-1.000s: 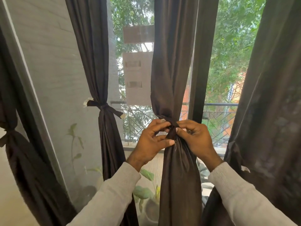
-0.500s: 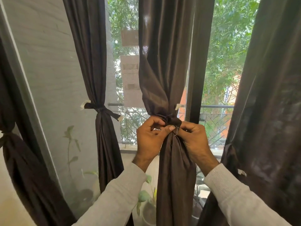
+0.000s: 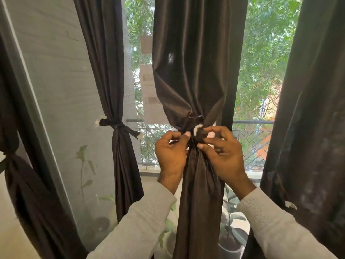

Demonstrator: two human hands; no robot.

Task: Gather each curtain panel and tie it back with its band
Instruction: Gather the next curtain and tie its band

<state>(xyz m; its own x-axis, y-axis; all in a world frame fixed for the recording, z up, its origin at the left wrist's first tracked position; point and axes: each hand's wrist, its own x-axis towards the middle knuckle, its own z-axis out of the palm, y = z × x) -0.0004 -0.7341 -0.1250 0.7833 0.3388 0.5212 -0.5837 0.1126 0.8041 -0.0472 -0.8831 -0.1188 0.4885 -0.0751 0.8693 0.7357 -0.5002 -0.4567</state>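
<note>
Both hands are working at the cinched waist of the middle curtain panel (image 3: 192, 75). Left hand (image 3: 170, 156): fingers curled, thumb and forefinger pinching the dark band (image 3: 188, 124) at the left side of the knot. Right hand (image 3: 223, 157): forefinger and thumb pinching the band's free end, whose white tip (image 3: 197, 128) is showing just above the fingertips. The two hands are sitting close together, either side of the knot, not touching each other. Grey sleeves (image 3: 141, 221) are covering both forearms.

Against the frame half a second ago: the hands are sitting slightly further apart, and the white tip is now lying in front at the knot between the fingers, where before a small white end was showing behind the panel's right edge. The fabric above the band is bulging wider.

The panel is hanging gathered in front of the dark window frame (image 3: 237, 71), narrow at the band, falling in a tight column below.

Further out: the next curtain panel to the left (image 3: 112, 71) is already tied with its own band (image 3: 119, 127), white-tipped ends sticking out both sides. A far-left panel (image 3: 22, 184) is knotted too. The right-hand curtain panel (image 3: 308, 128) is hanging loose, untied. Behind the glass: a balcony railing (image 3: 252, 122), green trees (image 3: 265, 53), potted plants (image 3: 231, 230) low down.
</note>
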